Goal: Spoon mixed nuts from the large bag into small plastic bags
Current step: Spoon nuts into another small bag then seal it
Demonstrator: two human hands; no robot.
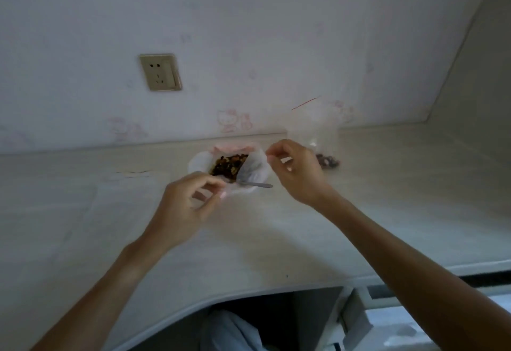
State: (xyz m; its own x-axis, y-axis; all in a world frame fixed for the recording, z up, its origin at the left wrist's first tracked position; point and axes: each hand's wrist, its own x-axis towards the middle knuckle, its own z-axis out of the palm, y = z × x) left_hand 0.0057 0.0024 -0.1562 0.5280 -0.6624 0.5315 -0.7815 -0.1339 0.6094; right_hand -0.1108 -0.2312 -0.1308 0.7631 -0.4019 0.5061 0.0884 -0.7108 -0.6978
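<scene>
The large white plastic bag [255, 169] lies open on the counter, with dark mixed nuts [228, 166] showing inside. A metal spoon [255, 184] rests in it, its handle pointing right. My left hand [184, 204] has curled fingers and pinches thin plastic at the bag's near-left edge. My right hand [300, 172] pinches the bag's right rim between thumb and forefinger. A small clear bag [313, 126] with a red seal line stands behind my right hand, with a few nuts [329, 161] at its bottom.
The pale counter [276, 240] runs along a wall with a socket [160, 72] and meets a side wall at the right. Its curved front edge is near me, with a dark opening and an open drawer [359, 320] below.
</scene>
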